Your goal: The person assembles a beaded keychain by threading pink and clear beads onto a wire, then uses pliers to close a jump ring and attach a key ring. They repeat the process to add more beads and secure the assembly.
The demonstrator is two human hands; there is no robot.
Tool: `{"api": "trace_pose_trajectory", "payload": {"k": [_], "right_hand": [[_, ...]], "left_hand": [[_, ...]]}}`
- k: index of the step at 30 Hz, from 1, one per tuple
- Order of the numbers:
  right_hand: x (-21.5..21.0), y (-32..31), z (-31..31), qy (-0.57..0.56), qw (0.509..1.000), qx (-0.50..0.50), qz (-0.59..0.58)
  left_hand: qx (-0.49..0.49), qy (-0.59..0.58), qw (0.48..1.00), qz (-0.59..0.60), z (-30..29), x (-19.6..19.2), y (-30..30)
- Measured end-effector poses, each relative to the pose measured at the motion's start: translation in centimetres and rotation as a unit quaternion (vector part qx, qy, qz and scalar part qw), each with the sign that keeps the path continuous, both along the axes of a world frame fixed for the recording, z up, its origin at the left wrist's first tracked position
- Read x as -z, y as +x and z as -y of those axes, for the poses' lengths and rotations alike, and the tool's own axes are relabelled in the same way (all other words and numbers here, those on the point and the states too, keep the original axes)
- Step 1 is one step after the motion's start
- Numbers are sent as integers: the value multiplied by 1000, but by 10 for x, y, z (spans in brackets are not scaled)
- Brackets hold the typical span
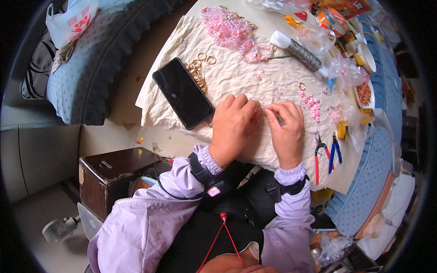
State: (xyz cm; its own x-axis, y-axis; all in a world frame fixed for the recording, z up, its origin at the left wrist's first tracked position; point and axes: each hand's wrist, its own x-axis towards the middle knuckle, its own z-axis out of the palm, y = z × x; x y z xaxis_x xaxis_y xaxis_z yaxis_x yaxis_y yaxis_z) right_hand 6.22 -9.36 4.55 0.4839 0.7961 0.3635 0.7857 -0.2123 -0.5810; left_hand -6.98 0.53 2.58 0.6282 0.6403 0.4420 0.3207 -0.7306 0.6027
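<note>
Over the near part of a cream cloth, my left hand is closed, its fingers curled in toward my right hand. The fingertips of my right hand are pinched together close beside it. Whatever small thing lies between the fingers is too small to make out. A black phone rests just left of my left hand, with gold rings piled along its far edge. Loose pink beads are scattered to the right of my right hand. Farther back lies a tangled heap of pink bead strands.
Red-handled pliers and blue-handled pliers lie at the cloth's right edge. A spool of grey wire lies beyond my right hand. Clear plastic bags and a jar with an orange label crowd the right side.
</note>
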Motion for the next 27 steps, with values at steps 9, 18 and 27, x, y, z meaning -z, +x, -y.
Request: {"api": "trace_pose_trajectory", "payload": {"k": [9,18,27], "right_hand": [[3,1,2,21,996,22,-84],[-4,5,7,45,990,-39,-125],[-6,8,22,50,995,-80,27]], "left_hand": [[-11,-14,998,57,0,3,3],[21,20,995,94,-9,2,-6],[50,1,996,70,5,0,-22]]}}
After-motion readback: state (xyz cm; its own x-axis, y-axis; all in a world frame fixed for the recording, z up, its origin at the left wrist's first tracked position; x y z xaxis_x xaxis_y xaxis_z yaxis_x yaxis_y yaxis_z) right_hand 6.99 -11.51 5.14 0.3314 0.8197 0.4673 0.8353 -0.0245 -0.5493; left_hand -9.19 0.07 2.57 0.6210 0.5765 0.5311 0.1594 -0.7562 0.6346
